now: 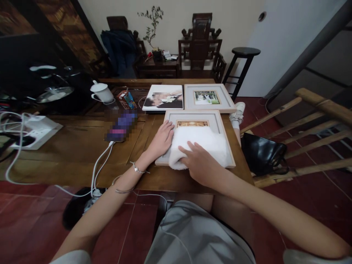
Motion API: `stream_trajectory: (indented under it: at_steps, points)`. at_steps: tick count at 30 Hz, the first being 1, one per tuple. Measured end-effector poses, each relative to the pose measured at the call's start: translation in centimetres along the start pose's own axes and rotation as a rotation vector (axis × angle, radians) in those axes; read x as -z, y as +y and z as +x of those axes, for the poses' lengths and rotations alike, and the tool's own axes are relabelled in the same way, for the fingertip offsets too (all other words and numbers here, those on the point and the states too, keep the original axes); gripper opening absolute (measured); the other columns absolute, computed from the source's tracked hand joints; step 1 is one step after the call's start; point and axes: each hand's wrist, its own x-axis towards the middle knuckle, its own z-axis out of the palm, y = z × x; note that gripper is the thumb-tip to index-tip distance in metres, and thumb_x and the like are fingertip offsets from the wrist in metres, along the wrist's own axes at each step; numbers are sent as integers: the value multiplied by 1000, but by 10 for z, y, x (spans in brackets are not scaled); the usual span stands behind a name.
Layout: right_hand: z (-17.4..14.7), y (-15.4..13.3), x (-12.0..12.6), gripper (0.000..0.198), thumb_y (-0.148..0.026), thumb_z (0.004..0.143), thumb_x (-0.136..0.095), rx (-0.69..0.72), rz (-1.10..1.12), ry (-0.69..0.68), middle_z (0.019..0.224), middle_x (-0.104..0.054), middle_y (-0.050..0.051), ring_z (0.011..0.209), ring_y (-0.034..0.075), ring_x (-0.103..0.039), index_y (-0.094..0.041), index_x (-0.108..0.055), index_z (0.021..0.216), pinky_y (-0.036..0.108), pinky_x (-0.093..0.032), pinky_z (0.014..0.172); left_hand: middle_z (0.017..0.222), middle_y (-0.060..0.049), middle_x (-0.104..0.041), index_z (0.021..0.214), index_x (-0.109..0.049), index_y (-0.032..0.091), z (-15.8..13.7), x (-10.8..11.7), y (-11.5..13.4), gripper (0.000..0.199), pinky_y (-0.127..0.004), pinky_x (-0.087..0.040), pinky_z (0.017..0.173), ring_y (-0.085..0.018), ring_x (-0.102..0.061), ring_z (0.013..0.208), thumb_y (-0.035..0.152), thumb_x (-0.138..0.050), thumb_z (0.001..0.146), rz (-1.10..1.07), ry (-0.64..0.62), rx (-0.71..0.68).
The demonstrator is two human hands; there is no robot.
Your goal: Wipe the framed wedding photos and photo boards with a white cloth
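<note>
A light wooden picture frame with a grey mat lies flat near the table's front right corner. Over its lower part is a folded white towel, covering most of the small picture inside. My right hand grips the towel at its near left side, some fingers on top and one by the fold. Along the frame's left side, my left hand rests flat with fingers stretched out, beside the towel.
Behind lie another framed photo and a photo panel. Left are a phone with a white cable, a small carton, a lidded white cup and a power strip. A wooden chair with a black bag stands right.
</note>
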Motion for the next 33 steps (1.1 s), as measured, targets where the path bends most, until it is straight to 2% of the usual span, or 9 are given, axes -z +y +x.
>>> stream_trajectory:
  at_steps: [6,11,14,19,22,24,26,29,33]
  points:
    - [-6,18,-3,42,1,82,-46,26,34,44,146,-58,11,138,35,-47,-14,-74,111,54,-39,111,146,-20,-55,131,-59,7,1,2,0,46,-52,-30,123,-28,-38,147,33,-34,104,1,-38,-1]
    - [-35,47,3,48,4,75,-48,-36,-4,17,148,-57,8,142,38,-43,-18,-74,110,72,-27,113,150,-18,-52,136,-56,10,1,3,3,44,-55,-30,122,-30,-36,149,32,-43,99,9,-58,5]
    - [-41,64,11,46,4,74,-50,-72,-76,28,148,-57,8,141,40,-44,-18,-76,105,72,-29,112,150,-19,-51,136,-56,9,0,4,4,44,-54,-29,123,-30,-35,149,31,-45,99,10,-60,6]
    - [-19,106,23,54,5,76,-45,-187,-202,142,156,-47,10,142,39,-41,-17,-73,116,63,-41,106,150,-20,-51,135,-56,7,0,5,5,44,-54,-28,123,-31,-34,149,30,-45,99,18,-68,7]
    - [8,135,18,59,6,77,-39,-244,-237,242,162,-38,8,146,39,-33,-17,-71,121,65,-36,110,151,-19,-51,136,-55,10,-1,6,4,44,-55,-29,122,-31,-35,149,31,-45,99,20,-68,4]
    - [26,145,9,60,6,77,-39,-266,-237,250,162,-38,8,147,40,-29,-16,-69,124,65,-33,111,151,-18,-50,136,-55,11,-1,6,3,44,-55,-29,122,-30,-34,149,31,-45,99,21,-69,2]
    - [40,144,1,58,5,78,-42,-279,-217,192,160,-41,10,145,43,-32,-15,-69,125,64,-34,109,151,-18,-51,136,-55,11,-1,5,2,44,-55,-30,122,-30,-34,149,31,-45,99,21,-67,2]
    - [45,123,-7,51,2,83,-44,-299,-205,107,158,-44,13,141,46,-36,-14,-70,123,64,-35,107,150,-18,-51,136,-56,11,-1,5,1,44,-54,-29,122,-29,-35,149,31,-45,99,25,-66,2]
    - [17,80,-6,50,0,84,-43,-295,-191,-6,157,-45,12,139,46,-39,-15,-71,124,65,-36,107,151,-19,-50,136,-55,9,-1,4,1,44,-54,-29,123,-29,-34,150,31,-44,99,32,-68,-4]
